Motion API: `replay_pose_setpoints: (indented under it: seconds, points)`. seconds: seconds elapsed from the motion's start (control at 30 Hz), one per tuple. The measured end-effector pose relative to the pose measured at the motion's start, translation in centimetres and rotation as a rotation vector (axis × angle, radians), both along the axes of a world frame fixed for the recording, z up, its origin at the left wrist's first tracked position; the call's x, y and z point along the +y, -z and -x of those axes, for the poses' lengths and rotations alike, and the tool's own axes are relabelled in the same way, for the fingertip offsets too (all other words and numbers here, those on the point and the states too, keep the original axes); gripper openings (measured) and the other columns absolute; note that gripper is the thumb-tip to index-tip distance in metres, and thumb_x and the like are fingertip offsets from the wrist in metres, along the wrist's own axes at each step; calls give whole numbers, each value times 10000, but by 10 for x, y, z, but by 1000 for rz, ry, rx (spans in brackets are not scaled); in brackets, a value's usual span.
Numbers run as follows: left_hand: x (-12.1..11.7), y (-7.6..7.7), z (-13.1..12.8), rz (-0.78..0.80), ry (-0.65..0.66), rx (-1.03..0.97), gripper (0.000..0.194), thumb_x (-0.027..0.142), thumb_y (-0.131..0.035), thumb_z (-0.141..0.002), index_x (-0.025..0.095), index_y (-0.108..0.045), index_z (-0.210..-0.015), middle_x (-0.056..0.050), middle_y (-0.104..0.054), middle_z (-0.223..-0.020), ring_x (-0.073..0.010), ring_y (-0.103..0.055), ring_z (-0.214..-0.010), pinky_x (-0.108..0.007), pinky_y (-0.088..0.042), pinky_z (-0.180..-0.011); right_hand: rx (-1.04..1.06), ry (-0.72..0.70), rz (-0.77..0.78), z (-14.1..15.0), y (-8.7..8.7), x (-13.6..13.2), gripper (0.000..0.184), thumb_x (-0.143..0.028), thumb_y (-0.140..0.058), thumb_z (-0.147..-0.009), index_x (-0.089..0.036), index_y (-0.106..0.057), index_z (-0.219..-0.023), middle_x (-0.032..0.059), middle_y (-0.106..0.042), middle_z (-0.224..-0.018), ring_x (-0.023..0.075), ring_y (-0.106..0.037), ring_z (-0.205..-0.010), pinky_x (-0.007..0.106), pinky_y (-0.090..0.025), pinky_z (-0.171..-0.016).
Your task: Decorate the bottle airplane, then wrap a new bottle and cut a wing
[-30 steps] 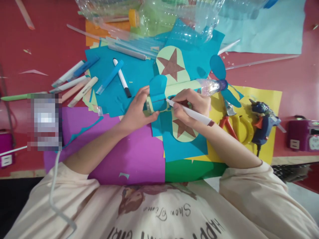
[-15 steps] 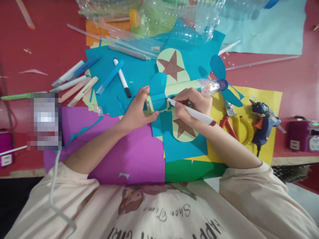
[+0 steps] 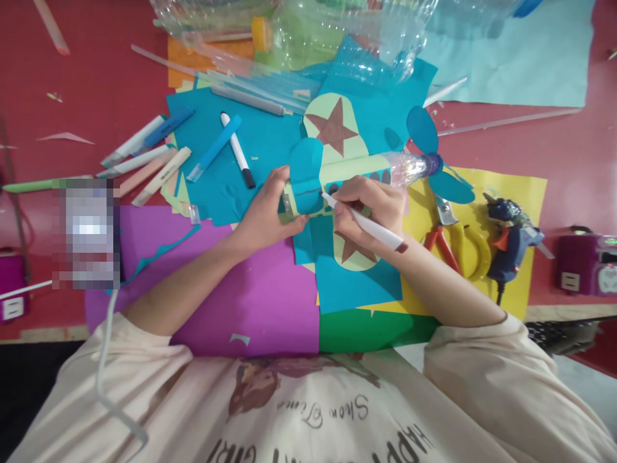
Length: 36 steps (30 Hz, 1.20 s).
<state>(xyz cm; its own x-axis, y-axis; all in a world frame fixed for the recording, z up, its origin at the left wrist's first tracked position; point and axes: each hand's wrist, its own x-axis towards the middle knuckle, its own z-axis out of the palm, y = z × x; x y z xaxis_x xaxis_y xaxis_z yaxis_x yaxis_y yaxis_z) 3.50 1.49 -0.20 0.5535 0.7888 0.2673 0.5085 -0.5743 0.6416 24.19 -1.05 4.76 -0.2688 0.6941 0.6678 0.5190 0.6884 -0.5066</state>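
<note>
A toy airplane [image 3: 344,170] made from a plastic bottle lies in front of me, wrapped in pale green and blue paper. Its pale green wings carry brown stars, and a blue paper propeller [image 3: 450,186] sits at the bottle's purple cap. My left hand [image 3: 274,212] grips the tail end, thumb and fingers on either side of it. In my right hand [image 3: 369,209] is a white marker [image 3: 380,233] with a brown end. The marker's tip touches the blue tail paper or lies very close to it, at the end of a dark line.
Several markers [image 3: 161,177] lie on blue paper at the left, near a blurred phone [image 3: 89,235]. Clear plastic bottles [image 3: 308,38] stand at the back. Red-handled pliers [image 3: 443,241], yellow-handled scissors [image 3: 472,251] and a glue gun [image 3: 508,251] rest on yellow paper at the right.
My right hand has shifted slightly left and down, and the marker's rear end has swung left. The propeller has turned a little. My left hand keeps its hold on the tail.
</note>
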Motion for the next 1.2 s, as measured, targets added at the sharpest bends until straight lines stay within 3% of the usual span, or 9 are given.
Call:
replay_pose_setpoints:
  seconds: [0.7, 1.0, 1.2]
  points:
    - [-1, -4, -3, 3, 7, 12, 588, 502, -536, -876, 175, -270, -1285, -208, -454, -1344, -321, -470, -1285, -480, -476, -989, -121, 9, -175, 10, 6, -5, 152, -99, -505, -757, -238, -443, -755, -48, -579, -565, 107, -556, -492, 230, -409, -486]
    - [-1, -2, -2, -7, -10, -1, 635, 421, -587, -845, 191, -231, -1318, -179, -452, -1354, -330, -461, -1300, -476, -474, -1002, -154, 9, -190, 11, 7, -5, 127, -129, -493, -780, -243, -443, -750, -54, -580, -549, 114, -543, -484, 243, -392, -491]
    - [1, 0, -2, 14, 19, -16, 649, 516, -562, -858, 216, -218, -1319, -178, -437, -1357, -329, -465, -1278, -515, -472, -1003, -139, -12, -180, 11, 7, -4, 120, -150, -520, -775, -250, -456, -754, -55, -582, -550, 115, -529, -480, 248, -388, -491]
